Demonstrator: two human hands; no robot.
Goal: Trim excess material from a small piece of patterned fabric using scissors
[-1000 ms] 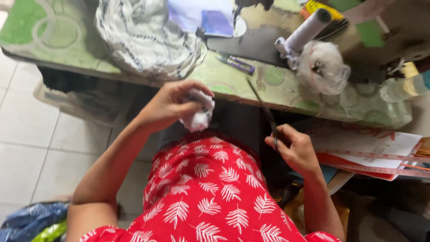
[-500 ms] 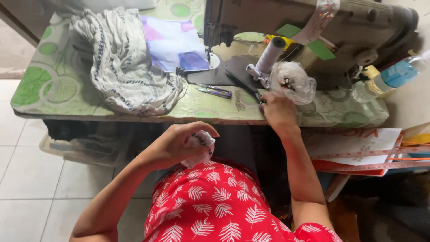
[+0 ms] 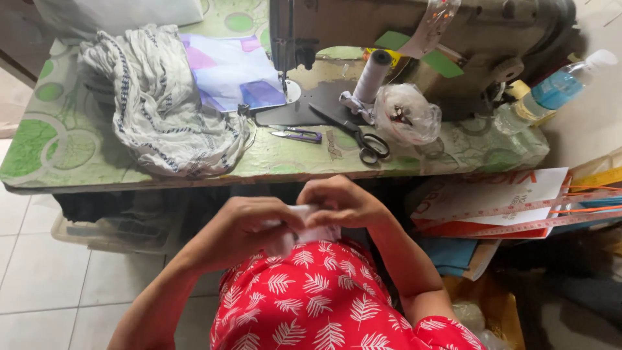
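A small white cloth piece (image 3: pixel 304 223), crumpled, is clenched in the grip of both the left hand (image 3: pixel 249 227) and right hand (image 3: pixel 343 201), just below the green-patterned counter (image 3: pixel 39 136); pale floor tiles (image 3: pixel 39 279) are seen beneath the counter.

A home sewing corner: sewing machine (image 3: pixel 421 39), scissors (image 3: pixel 363 136), thread spool (image 3: pixel 372 74), tiled floor (image 3: pixel 39 272).

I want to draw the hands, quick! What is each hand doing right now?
Left hand: closed on the small white cloth piece over the lap.
Right hand: closed, pinching the same white cloth piece from the other side.
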